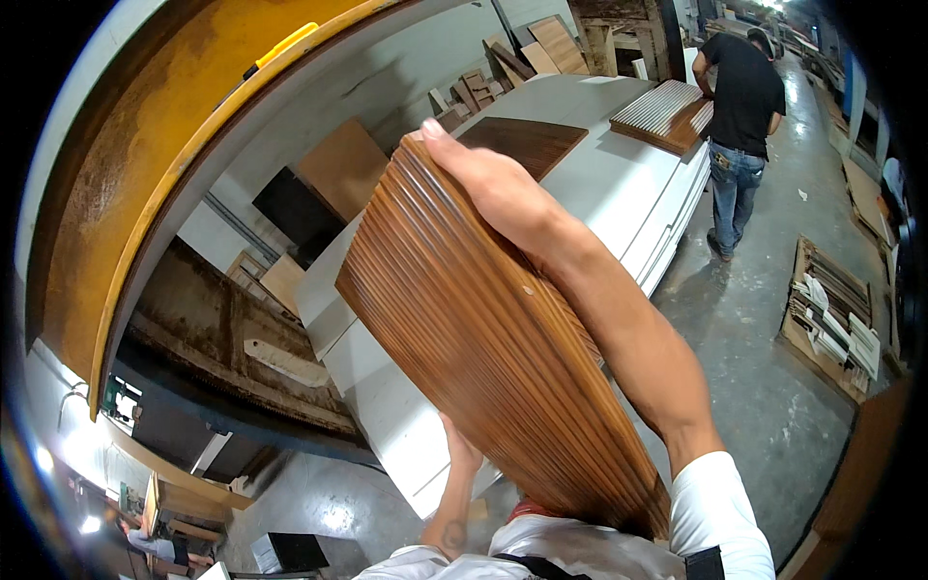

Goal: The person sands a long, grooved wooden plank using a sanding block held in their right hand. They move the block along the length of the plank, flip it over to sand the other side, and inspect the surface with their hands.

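A long brown wooden panel (483, 319) with a ribbed, fluted face is tilted up in front of my body, its lower end close to my waist. My right hand (488, 184) grips the panel's upper right edge, thumb lying along the top corner, the other fingers hidden behind it. Lower down on the left side, my left hand (458, 443) holds the panel's edge; most of its fingers are out of sight behind the wood. Under and beyond the panel stands a white-topped table (619, 198).
A dark brown board (527, 143) and another fluted panel (662, 116) lie on the table. A person in a black shirt (749, 92) stands at its far right. A yellow machine frame (126, 184) curves along the left. Scrap wood fills a pallet (831, 319) on the floor at right.
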Demonstrator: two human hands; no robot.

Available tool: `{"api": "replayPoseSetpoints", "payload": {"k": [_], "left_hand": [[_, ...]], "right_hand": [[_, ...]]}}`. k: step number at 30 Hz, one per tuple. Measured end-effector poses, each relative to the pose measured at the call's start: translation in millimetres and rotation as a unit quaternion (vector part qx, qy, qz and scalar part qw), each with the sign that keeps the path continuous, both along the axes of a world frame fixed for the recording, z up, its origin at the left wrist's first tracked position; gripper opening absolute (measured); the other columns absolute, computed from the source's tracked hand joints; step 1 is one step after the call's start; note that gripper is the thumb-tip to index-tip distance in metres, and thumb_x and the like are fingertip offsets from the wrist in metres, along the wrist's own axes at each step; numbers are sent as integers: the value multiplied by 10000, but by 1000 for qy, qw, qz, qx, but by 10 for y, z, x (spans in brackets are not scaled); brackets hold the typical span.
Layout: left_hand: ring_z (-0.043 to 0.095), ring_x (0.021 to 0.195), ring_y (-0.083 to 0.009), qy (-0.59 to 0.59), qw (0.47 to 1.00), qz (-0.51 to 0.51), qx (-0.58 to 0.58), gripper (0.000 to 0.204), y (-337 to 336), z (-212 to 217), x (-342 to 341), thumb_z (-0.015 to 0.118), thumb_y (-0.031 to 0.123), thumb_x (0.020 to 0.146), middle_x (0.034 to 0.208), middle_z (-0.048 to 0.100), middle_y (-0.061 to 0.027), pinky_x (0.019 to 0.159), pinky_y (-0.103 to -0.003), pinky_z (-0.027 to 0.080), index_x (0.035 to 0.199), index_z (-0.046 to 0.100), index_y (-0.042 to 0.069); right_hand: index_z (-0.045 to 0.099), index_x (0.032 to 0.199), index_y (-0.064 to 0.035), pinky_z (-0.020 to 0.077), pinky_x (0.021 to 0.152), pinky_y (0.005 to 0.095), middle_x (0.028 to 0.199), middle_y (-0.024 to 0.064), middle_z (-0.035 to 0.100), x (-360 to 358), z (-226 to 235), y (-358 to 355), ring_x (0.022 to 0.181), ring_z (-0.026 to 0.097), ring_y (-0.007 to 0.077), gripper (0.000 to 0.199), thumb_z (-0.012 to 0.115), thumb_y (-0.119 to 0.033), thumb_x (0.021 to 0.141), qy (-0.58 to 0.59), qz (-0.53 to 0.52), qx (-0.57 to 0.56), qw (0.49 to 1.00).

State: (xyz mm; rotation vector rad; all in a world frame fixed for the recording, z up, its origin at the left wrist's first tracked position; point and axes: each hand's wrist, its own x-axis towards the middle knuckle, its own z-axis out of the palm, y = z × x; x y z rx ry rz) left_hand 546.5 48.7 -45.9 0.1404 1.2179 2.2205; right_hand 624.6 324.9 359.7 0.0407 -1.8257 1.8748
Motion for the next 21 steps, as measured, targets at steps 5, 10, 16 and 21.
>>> {"api": "replayPoseSetpoints", "payload": {"k": [5, 10, 16, 21], "left_hand": [[448, 1358, -274, -48, 999, 21, 0, 784, -67, -103, -19, 424, 685, 973, 1501, 470, -75, 1148, -455, 356, 1498, 397, 104], [459, 1351, -273, -37, 999, 21, 10, 779, -214, 30, 10, 443, 675, 972, 1500, 473, -77, 1148, -461, 356, 1492, 409, 96], [425, 1385, -275, 6, 1000, 7, 3, 842, -346, 159, -49, 447, 702, 948, 1525, 443, -87, 1175, -447, 329, 1515, 365, 85], [400, 1401, -270, 29, 997, -75, -4, 901, -379, 308, 127, 469, 717, 918, 1536, 418, -82, 1186, -448, 308, 1536, 325, 77]], "right_hand": [[249, 1492, 105, 467, 968, 437, 1282, 316, 557, 180, -374, -228, 1143, 608, 412, 673, 487, -339, 1045, 174, -163, 246, 939], [72, 1546, 103, 565, 893, 460, 1538, 428, 188, 1169, -955, -775, 1260, 467, 598, 886, 657, -107, 915, -40, -220, 433, 873], [262, 1536, 20, 559, 830, 441, 1025, 287, 706, 1583, -1267, -798, 1000, 702, 426, 732, 634, -287, 986, -80, -193, 229, 951], [560, 1241, 41, 529, 780, 318, 980, 110, 719, 1720, -852, -436, 878, 664, 148, 478, 692, -324, 961, 12, -280, 143, 949]]}}
